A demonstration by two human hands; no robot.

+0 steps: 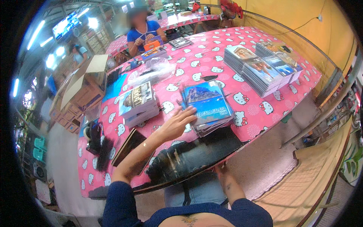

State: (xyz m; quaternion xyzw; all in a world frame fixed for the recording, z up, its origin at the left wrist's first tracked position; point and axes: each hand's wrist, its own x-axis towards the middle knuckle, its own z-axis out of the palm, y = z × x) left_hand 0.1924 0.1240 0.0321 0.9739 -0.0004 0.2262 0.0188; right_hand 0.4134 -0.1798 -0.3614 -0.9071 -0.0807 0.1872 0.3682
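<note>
My left hand [177,124] lies with its fingers stretched out on the left edge of a stack of spiral notebooks [208,104]. The top notebook has a blue cover with a picture of a rocky coast and sea. The stack is slightly uneven, with several edges showing at its near side. My right hand [220,166] is low at the table's near edge, mostly hidden there, so its fingers cannot be made out. Left of the blue notebooks stands another notebook stack [137,101] with a building on its top cover.
A pink patterned cloth covers the table [177,101], with a bare black patch at its near edge. Large notebook stacks [261,72] stand at the right. Clear plastic [153,73], a tape dispenser [92,136] and cardboard boxes [81,90] are leftward. A person [145,32] works across the table.
</note>
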